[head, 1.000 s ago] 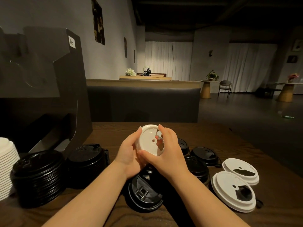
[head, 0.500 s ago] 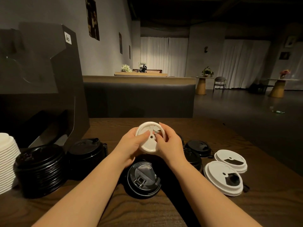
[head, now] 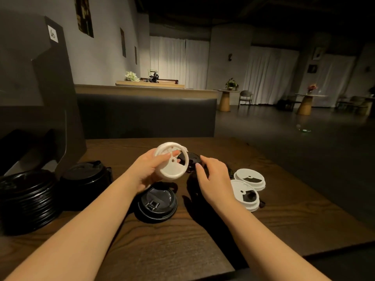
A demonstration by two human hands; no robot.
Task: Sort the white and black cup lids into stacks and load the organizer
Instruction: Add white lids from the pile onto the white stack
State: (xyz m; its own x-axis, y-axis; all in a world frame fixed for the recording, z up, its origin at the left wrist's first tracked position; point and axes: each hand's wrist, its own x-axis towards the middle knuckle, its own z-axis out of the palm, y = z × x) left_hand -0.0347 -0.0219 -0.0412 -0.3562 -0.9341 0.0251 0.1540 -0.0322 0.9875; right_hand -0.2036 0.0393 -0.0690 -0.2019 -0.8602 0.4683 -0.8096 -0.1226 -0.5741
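My left hand [head: 147,172] grips a white cup lid [head: 174,171] tilted up above the table, thumb across its top. My right hand [head: 213,179] hovers just to the right with relaxed fingers and holds nothing, its fingertips near a loose black lid [head: 192,162]. A single black lid [head: 156,202] lies below the hands. Two white lids [head: 246,194] [head: 250,179] lie at the right. Two stacks of black lids [head: 26,199] [head: 85,182] stand at the left. The dark organizer [head: 40,102] rises at the far left.
The wooden table [head: 182,240] ends close at the front right corner. A dark padded bench back [head: 146,116] runs behind the table's far edge. Beyond lies an open floor with chairs and small round tables.
My right hand has let go of the white lid and moved right and down. The left hand alone now holds the lid, tilted further. The camera has shifted left, hiding the white stack.
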